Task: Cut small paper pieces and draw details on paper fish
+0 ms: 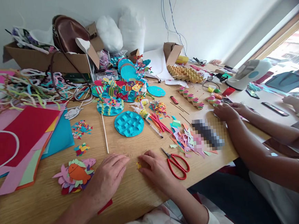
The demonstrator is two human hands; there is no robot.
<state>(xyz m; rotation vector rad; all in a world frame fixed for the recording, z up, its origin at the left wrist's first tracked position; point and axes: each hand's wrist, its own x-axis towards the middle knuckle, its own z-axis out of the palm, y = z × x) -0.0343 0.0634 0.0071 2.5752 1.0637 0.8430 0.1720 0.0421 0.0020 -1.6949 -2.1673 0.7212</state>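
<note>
My left hand (109,174) rests on the table with its fingers stretched out side by side, palm down, holding nothing visible. Across a small gap, the bent fingers and thumb of my right hand (155,170) close around tiny yellow paper pieces (138,165). Red-handled scissors (179,165) lie open-bladed just right of that hand. Left of my left hand is a pile of paper fish cut-outs with an orange fish (78,173) on top. Beyond my hands lie a blue disc with woven paper scales (129,123) and a wooden stick (105,134).
Paper scraps (184,137), red paper strips (159,123), glue bottles (140,111) and a pen (153,128) lie ahead. Coloured sheets (24,135) cover the left side. Another person's arm (256,152) reaches in from the right. A cardboard box (44,65) stands behind.
</note>
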